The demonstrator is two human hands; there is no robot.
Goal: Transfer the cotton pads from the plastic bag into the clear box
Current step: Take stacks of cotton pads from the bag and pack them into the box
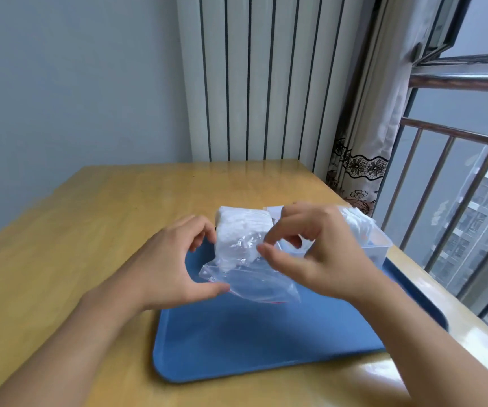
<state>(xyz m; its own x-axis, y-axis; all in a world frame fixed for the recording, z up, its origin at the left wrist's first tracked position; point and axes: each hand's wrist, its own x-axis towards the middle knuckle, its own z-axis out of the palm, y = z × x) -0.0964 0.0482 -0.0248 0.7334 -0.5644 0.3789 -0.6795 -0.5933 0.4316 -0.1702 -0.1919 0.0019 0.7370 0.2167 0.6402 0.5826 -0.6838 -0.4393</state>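
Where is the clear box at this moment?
In the head view the clear box stands on the far right part of the blue tray, mostly hidden behind the right hand, just right of the plastic bag.

Soft daylight from window [457,177] at right, glare on table [430,292] edge, slight motion blur, wide-angle warp

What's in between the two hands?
In the head view, the plastic bag with the white cotton pads sits between the left hand and the right hand, above the blue tray.
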